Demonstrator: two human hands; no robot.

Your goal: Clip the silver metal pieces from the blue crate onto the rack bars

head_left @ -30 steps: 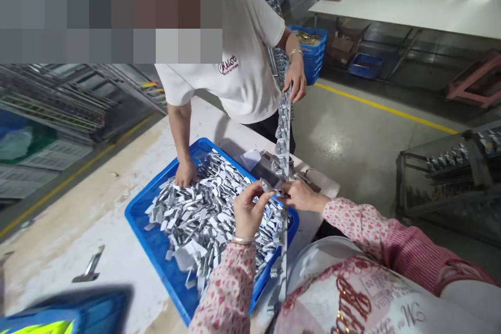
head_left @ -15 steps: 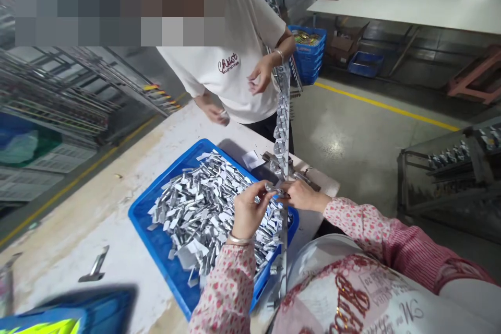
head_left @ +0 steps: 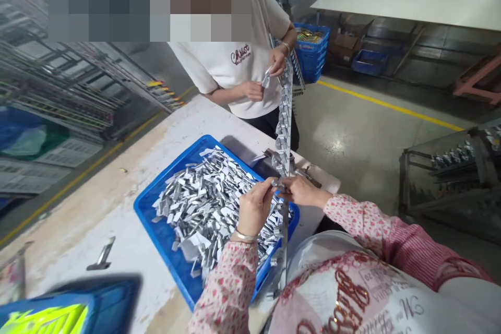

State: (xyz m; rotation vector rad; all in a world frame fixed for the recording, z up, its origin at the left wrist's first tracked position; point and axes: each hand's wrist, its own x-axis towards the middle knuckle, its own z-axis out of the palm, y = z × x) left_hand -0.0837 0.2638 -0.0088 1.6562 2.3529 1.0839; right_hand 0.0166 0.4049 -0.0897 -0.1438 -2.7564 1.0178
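Co-worker's hands [head_left: 254, 91], apart earlier, now meet at a part [head_left: 266, 77] beyond the blue tray [head_left: 156, 242] of metal pieces [head_left: 207, 193]. Left hand [head_left: 253, 210] pinches a clip [head_left: 275, 183] at the rail [head_left: 288, 146]; right hand [head_left: 303, 191] grips the rail. Near-left crate [head_left: 111, 300] holds yellow things [head_left: 55, 319].

Silver-grey metal pieces [head_left: 211, 198], many catching the light as white, fill a bright blue tray [head_left: 172, 263]; the long strip [head_left: 285, 224] is a duller grey. The desk [head_left: 78, 219] is off-white, blotched with tan. The left sleeve [head_left: 235, 271] is pale pink scattered with small red-pink motifs; the right sleeve [head_left: 415, 245] turns from that print to deeper ribbed pink. Red and gold lettering marks the wearer's whitish top [head_left: 352, 292], dark red script the co-worker's white T-shirt [head_left: 213, 65]. Fluorescent yellow items [head_left: 50, 318] sit in a blue bin [head_left: 111, 305]. A yellow line [head_left: 391, 106] crosses the grey floor [head_left: 340, 135].
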